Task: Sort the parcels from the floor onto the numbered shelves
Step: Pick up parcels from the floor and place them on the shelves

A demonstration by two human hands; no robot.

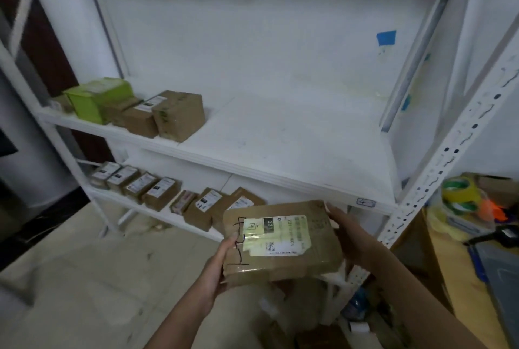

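Note:
I hold a flat brown cardboard parcel point(283, 242) with a white shipping label and black handwriting on top, in front of the white metal shelving. My left hand point(220, 261) grips its near left edge, thumb on top. My right hand point(346, 232) clasps its far right edge. The parcel hovers just below the front edge of the upper shelf point(280, 149), which carries a small number tag point(366, 202). That shelf's left end holds a green box point(95, 98) and brown boxes point(165, 115). A row of brown parcels point(168, 197) lines the lower shelf point(157, 215).
A slotted white upright point(449, 157) stands at the right of the shelving. Right of it, a wooden table point(449, 261) carries tape rolls point(460, 194) and clutter. More parcels and scraps lie on the floor below my arms point(345, 326). Beige floor tiles spread to the left.

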